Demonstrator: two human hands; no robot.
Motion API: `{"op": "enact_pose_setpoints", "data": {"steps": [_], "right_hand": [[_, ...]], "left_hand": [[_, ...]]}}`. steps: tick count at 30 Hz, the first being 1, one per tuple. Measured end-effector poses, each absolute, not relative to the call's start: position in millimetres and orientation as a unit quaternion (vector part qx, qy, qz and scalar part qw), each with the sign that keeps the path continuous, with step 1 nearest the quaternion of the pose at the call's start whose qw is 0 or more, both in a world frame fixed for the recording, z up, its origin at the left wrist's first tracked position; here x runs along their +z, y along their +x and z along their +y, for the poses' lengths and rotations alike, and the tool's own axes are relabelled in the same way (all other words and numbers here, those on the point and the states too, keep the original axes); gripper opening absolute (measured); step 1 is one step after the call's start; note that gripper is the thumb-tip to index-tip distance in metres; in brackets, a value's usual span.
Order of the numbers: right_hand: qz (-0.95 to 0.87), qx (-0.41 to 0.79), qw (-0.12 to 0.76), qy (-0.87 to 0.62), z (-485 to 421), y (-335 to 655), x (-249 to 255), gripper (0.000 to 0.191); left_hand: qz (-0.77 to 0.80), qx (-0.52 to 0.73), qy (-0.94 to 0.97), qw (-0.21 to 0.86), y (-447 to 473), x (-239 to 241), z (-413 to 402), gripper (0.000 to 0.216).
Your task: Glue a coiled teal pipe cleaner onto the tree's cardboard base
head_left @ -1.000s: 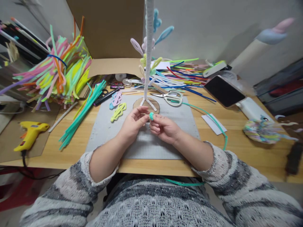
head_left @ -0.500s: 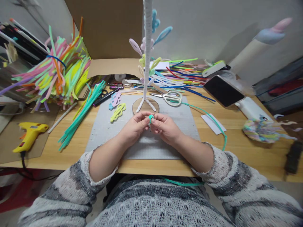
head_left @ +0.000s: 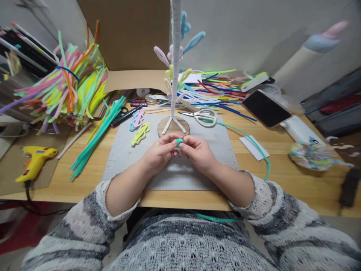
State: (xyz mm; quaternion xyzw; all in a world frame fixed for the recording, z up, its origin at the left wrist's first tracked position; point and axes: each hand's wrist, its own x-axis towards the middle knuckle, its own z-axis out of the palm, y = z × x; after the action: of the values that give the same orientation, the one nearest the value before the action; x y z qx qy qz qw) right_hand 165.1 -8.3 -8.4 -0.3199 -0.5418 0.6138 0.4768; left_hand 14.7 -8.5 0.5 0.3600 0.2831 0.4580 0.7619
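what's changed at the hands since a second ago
The raised fingers of the left hand have come down toward the small coiled green fuzzy-stem piece; the fingers of the right hand have shifted around it, so less of it shows. Both hands hold it now. The white-handled metal scissors and yellow zigzag fuzzy-stem shape stayed put.

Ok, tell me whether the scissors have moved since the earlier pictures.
No: judged against the grey mat, the scissors lie where they did.

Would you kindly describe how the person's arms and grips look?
The left sleeve and right sleeve are knitted, banded in pale and dark grey with speckles, leaving the lower forearms bare. The left grip and right grip are ungloved; no watch shows.
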Motion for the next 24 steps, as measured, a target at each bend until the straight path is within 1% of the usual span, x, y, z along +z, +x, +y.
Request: {"op": "enact_pose_setpoints", "data": {"steps": [5,14,19,24], "right_hand": [[-0.559,0.596,0.474,-0.329,-9.1,165.3,-5.1,0.031],[-0.545,0.594,0.481,-0.344,-10.4,164.1,-3.4,0.026],[-0.555,0.559,0.484,-0.382,-9.0,164.7,-5.7,0.03],[-0.579,0.52,0.48,-0.404,-8.2,164.8,-6.0,0.032]], "left_hand": [[0.294,0.462,0.352,0.759,14.6,0.7,-8.4,0.02],[0.338,0.472,0.324,0.747,16.2,4.0,-7.2,0.032],[0.401,0.491,0.355,0.687,14.4,-0.1,-4.0,0.034],[0.467,0.5,0.422,0.595,12.7,-3.1,-1.9,0.032]]}}
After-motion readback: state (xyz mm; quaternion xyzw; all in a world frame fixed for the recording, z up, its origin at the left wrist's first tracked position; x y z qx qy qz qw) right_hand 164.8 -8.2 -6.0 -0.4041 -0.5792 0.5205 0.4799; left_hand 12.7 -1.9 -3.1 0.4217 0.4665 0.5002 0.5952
